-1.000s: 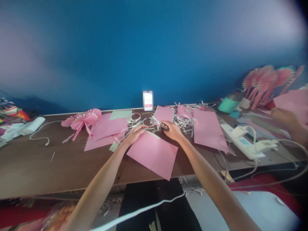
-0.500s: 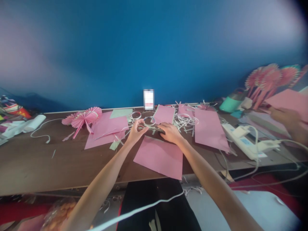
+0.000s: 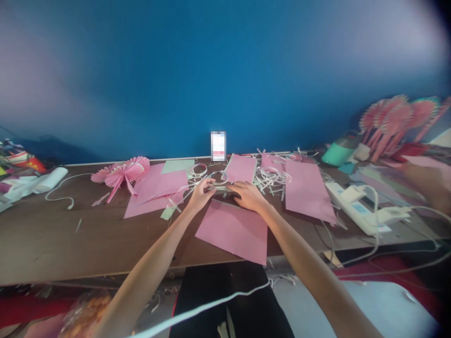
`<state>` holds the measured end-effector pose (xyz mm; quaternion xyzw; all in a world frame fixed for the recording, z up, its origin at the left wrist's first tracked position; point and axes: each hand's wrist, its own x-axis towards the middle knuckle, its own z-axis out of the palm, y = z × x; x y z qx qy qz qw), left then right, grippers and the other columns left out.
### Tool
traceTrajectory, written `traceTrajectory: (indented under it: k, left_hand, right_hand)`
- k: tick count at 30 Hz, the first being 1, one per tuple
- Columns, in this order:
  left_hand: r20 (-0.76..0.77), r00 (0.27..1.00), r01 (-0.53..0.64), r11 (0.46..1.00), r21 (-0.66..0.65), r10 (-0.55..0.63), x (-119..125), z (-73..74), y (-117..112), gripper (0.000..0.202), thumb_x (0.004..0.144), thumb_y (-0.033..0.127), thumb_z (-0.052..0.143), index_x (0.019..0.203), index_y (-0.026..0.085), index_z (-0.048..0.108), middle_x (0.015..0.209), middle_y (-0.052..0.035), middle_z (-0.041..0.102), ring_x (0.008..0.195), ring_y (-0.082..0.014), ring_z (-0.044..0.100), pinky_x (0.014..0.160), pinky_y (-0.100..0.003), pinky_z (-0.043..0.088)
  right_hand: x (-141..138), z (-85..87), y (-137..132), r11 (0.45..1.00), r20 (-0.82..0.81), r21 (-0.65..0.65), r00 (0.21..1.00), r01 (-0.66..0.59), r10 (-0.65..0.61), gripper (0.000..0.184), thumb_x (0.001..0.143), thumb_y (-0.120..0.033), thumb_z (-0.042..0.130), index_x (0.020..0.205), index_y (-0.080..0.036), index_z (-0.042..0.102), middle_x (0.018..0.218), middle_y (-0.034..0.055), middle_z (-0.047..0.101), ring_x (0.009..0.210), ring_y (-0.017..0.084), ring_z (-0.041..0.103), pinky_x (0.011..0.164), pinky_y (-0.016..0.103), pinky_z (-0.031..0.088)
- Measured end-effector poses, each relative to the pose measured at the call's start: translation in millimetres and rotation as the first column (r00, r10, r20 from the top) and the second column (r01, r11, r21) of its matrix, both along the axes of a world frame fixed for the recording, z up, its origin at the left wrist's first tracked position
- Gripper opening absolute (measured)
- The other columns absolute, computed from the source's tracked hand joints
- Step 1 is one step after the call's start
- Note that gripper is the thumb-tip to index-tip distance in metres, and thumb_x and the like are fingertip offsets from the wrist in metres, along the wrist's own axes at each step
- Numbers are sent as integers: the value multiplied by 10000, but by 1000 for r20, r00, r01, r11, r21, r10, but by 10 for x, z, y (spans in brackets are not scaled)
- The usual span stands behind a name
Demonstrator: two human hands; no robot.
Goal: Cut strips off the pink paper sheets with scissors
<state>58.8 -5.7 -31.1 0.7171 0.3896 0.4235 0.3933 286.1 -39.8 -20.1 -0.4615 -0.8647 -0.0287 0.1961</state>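
Note:
My left hand (image 3: 202,195) is closed, thumb and fingers pinched at the left end of a thin pale strip (image 3: 221,188). My right hand (image 3: 248,195) bends over the other end of that strip, its fingers curled down onto it. A narrow tape roll (image 3: 222,176) lies just behind the strip, between the hands. Nearer to me, below both hands, rests a flat pink paper sheet (image 3: 234,232). Another pink sheet (image 3: 241,169) lies behind my right hand. The exact grip of the fingertips is too small to make out.
A second tape roll (image 3: 199,170), pink sheets (image 3: 162,185) and folded pink paper fans (image 3: 125,174) lie left. On the right are curled white strips (image 3: 273,176), a pink sheet (image 3: 306,190), a power strip (image 3: 359,209), a green bottle (image 3: 340,149) and another person's blurred hand (image 3: 431,185).
My left fingers have drawn closer together, and the near tape roll now shows slightly farther right. My right hand shifted a little left. The other person's hand and pink paper moved at the right.

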Motion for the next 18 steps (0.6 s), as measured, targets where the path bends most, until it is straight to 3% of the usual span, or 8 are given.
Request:
traceTrajectory:
  k: [4,7,10,12,14,18]
  left_hand:
    - [23,999,-35,999,-42,36,-28,-7,30,381,814,352,565,1142,161,531,895,-56,654,801,-169,628,804,-320,465]
    - [40,987,-153,988,-9,153,-95,-13,63,318,848,360,510,1095,164,548,971,-75,651,789,-167,631,784,-314,477]
    - [-4,932,-359,923,141,363,-195,-17,95,272,884,287,422,1082,173,571,1066,-98,628,866,-193,620,817,-345,472]
    - [-108,882,-411,862,296,458,-252,-2,102,283,856,186,414,1062,181,609,1165,-117,585,1034,-244,565,903,-404,433]
    - [-249,844,-343,834,432,475,-282,41,88,306,787,113,460,1002,200,660,1298,-107,504,1229,-301,417,1004,-479,343]
    - [-544,789,40,859,511,286,-270,175,7,234,763,160,522,888,237,704,1434,-18,386,1379,-322,152,1105,-565,122]
  right_hand:
    - [71,-14,32,999,-25,-11,999,30,-30,497,758,-148,572,1246,-230,539,1115,80,624,1046,233,552,881,348,405]
    - [138,-34,55,995,-77,-23,992,99,-100,488,763,-164,570,1244,-237,539,1144,71,620,1033,229,565,870,334,415]
    - [180,-56,68,984,-149,-34,972,177,-181,454,774,-181,562,1224,-235,547,1141,60,627,1003,224,583,834,316,433]
    - [186,-67,73,977,-197,-52,957,209,-215,434,774,-184,560,1204,-236,556,1126,50,637,976,217,596,798,301,444]
    - [175,-76,76,975,-238,-77,945,209,-222,427,774,-184,558,1198,-242,558,1116,38,645,947,205,608,773,284,450]
    - [137,-91,74,977,-277,-108,938,184,-207,428,771,-184,556,1192,-257,563,1117,21,651,931,195,614,774,270,451]
